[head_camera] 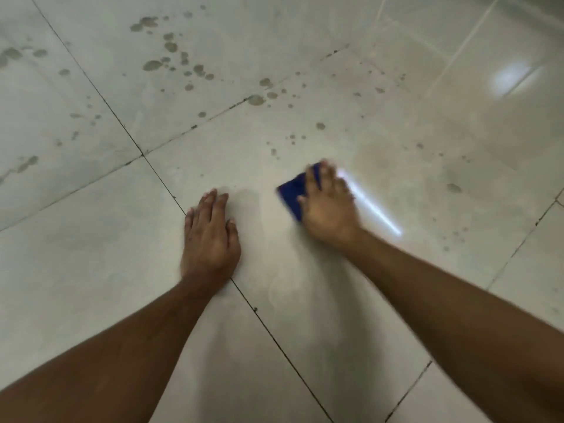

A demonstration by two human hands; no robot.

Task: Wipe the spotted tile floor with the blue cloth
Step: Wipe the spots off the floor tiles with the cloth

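Blue cloth: lay flat on the tile floor right of centre, mostly covered by the right hand; only its left part and a far corner showed, blurred.
Right hand: pressed palm-down on the cloth with fingers stretched out fairly straight toward the far side, thumb along the cloth's left part; the fingertips were smeared by blur.
Left hand: rested palm-down on the bare tile to the left of the cloth and apart from it, fingers straight and close together, thumb slightly spread, holding nothing; it lay beside a dark grout line.
Tile floor: pale glossy tiles with dark grout lines running diagonally.
Spots: grey-brown marks scattered across the far tiles, thickest at the far left and centre, with smaller specks on the right; none touched the cloth.
Glare: a bright streak ran from beside the right hand toward the near right.
Forearms: both bare, reaching in from the near edge.
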